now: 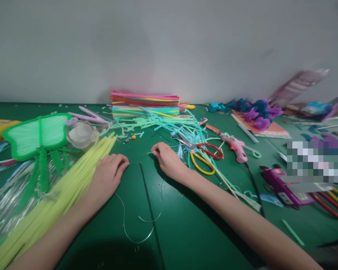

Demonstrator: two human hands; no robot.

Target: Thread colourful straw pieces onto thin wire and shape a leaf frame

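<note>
My left hand (111, 170) is closed in a pinch on a thin clear thread, over the right edge of a bundle of yellow-green strips (73, 176). To its right, my right hand (166, 159) pinches the thread too, with a short fine end sticking out to the left of the fingertips. The two hands are apart. From them the thread (124, 221) hangs down in loose curves onto the green table (183, 232). Whether the fingertips hold anything besides thread is too small to tell.
Scissors (202, 161) and a pink glue gun (236, 148) lie right of my right hand. Coloured strips (145, 103) are stacked by the wall. A green fan-shaped piece (39, 137) and a clear cup (81, 134) stand left. A purple device (287, 189) is far right.
</note>
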